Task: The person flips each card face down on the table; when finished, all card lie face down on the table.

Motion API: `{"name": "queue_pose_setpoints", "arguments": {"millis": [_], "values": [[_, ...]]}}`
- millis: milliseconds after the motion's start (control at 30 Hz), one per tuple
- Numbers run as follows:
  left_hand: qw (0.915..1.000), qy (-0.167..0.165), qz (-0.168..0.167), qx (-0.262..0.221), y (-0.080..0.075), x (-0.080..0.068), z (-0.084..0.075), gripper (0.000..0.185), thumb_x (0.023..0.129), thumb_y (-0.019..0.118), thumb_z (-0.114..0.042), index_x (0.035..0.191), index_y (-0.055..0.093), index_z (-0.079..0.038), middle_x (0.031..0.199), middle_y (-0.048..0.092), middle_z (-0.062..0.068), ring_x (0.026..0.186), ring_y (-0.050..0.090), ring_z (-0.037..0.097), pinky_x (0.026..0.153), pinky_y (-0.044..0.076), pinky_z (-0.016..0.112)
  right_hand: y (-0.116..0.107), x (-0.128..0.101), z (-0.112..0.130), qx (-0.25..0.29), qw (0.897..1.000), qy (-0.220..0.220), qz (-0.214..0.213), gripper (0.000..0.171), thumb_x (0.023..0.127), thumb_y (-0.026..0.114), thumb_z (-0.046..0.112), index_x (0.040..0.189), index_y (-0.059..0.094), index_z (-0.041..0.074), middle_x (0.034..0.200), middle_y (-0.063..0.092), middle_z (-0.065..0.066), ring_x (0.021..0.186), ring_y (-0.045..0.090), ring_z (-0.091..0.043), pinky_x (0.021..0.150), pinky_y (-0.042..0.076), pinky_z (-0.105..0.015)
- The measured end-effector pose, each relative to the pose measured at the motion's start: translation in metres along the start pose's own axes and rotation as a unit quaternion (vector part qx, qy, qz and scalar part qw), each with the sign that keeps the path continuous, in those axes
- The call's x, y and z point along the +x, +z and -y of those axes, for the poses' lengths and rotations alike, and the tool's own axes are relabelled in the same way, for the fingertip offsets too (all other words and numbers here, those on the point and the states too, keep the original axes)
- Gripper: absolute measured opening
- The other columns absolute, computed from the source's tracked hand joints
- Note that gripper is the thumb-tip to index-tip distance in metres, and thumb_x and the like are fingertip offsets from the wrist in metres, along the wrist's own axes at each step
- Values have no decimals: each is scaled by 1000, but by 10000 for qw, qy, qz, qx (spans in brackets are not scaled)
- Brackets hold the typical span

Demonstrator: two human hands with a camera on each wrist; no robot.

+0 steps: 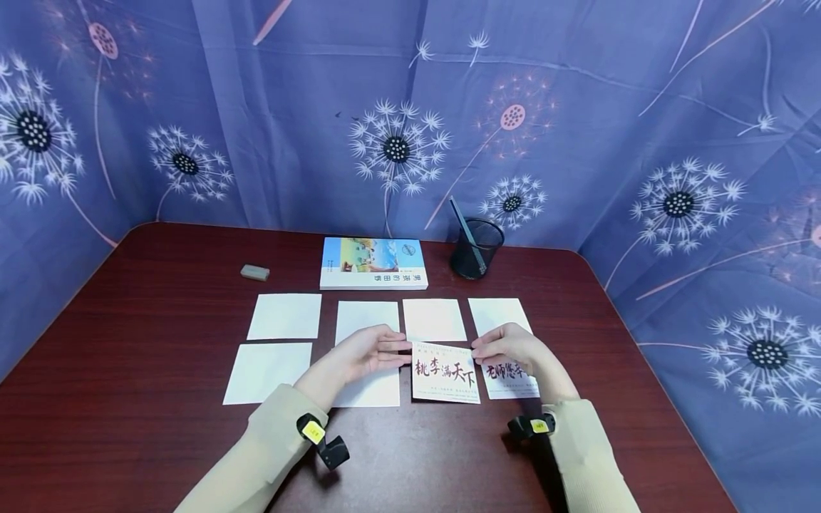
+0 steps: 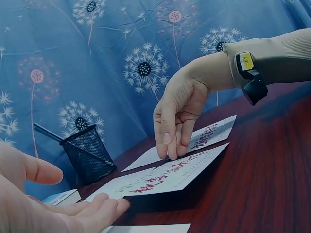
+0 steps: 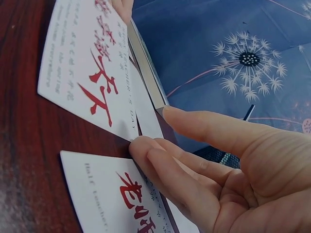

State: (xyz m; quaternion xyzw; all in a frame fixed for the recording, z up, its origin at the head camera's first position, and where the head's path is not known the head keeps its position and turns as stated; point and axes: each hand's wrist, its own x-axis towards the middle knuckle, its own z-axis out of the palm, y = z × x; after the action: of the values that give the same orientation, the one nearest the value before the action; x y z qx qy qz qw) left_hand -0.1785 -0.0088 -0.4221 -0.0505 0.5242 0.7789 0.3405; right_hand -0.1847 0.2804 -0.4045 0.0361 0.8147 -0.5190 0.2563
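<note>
A white card with red brush lettering (image 1: 445, 385) is tilted a little above the table between the two hands. My left hand (image 1: 365, 353) touches its left edge with fairly straight fingers, the thumb apart from them in the left wrist view. At the card's upper right corner are the fingertips of my right hand (image 1: 516, 349); its thumb stands away from the fingers in the right wrist view. Below the right hand lies a second red-lettered card (image 1: 511, 388), partly covered by that hand. Under my left forearm and hand is a blank white card (image 1: 378, 390).
More white cards lie in two rows, among them one at the far left (image 1: 284, 317) and one in the upper middle (image 1: 436, 319). Behind them are a book (image 1: 373, 263), a grey-white eraser-like block (image 1: 255, 272) and a black mesh pen holder (image 1: 477, 249) with a pen.
</note>
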Motion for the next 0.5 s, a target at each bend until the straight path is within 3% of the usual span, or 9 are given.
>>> {"name": "queue_pose_setpoints", "arguments": {"millis": [500], "values": [[9995, -20, 257, -175, 7, 6, 14, 49, 100, 32, -7, 141, 32, 19, 146, 34, 38, 138, 37, 47, 115, 34, 44, 1, 2, -1, 56, 9999, 96, -132, 38, 84, 72, 3, 115, 63, -17, 88, 75, -9, 76, 70, -10, 76, 60, -26]]}}
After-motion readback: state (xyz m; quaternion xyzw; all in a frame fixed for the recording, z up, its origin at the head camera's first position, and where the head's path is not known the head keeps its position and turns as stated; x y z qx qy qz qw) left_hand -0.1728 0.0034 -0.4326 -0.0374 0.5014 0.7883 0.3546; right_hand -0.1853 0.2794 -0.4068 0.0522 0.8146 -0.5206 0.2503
